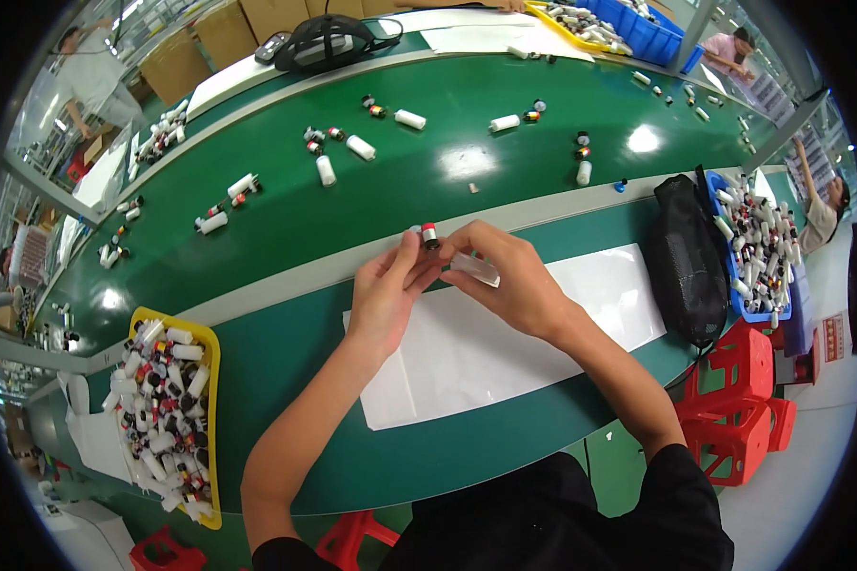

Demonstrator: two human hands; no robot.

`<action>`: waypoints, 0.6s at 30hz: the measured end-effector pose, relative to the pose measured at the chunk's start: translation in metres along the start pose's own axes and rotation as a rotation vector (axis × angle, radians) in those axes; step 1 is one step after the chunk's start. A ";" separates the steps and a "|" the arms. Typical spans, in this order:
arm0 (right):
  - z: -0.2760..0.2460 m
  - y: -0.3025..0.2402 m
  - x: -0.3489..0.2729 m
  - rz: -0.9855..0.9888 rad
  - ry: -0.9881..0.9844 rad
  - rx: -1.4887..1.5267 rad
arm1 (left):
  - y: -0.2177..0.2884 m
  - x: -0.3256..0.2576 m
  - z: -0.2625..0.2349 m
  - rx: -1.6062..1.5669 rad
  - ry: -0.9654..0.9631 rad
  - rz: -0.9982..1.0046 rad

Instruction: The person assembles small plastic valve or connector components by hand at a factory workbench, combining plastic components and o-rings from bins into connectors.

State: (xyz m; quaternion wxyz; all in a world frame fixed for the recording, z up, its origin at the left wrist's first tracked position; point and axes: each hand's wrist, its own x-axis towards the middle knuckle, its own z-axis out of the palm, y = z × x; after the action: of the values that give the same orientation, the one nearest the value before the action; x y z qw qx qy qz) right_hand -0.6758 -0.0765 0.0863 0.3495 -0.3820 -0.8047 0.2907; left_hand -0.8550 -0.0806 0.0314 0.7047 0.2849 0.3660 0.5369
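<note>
"How's the room from your end?"
"I see red stools [738, 366] at right near a pale wall [833, 423], green floor [616, 462], and cardboard boxes [176, 65] past the long green surface [371, 200]."
"Light?"
"I get bright reflections [467, 160] on its gloss."

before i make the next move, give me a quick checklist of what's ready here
1. Translucent white plastic cylinder in the right hand: ok, held.
2. Small dark bottle with red-and-white label near the left hand's fingertips: ok.
3. Firm left-hand grip on that bottle: cannot tell.
4. Flat white paper sheet on the green tabletop: ok.
5. Black mesh bag clear of the sheet's edge: cannot tell.
</note>
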 end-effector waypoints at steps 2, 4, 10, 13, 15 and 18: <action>0.006 0.004 -0.004 0.004 -0.026 -0.006 | -0.001 0.004 -0.007 -0.042 -0.069 0.007; 0.010 0.009 -0.007 0.017 -0.048 -0.014 | -0.005 0.006 -0.011 -0.083 -0.085 0.033; 0.024 0.014 -0.006 0.143 0.057 0.187 | -0.013 0.008 -0.017 -0.046 -0.143 0.153; 0.028 0.009 -0.007 0.125 0.070 0.087 | -0.014 0.005 -0.020 -0.032 -0.094 0.178; 0.030 0.007 -0.007 0.115 0.157 0.049 | -0.013 0.002 -0.022 -0.011 -0.071 0.191; 0.036 0.005 -0.007 0.098 0.210 0.109 | -0.010 -0.002 -0.023 0.039 -0.036 0.212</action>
State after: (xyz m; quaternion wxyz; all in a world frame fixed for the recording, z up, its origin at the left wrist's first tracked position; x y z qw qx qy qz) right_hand -0.6982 -0.0870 0.0591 0.4374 -0.4297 -0.7270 0.3091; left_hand -0.8685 -0.0851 0.0109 0.6448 0.3453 0.3315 0.5959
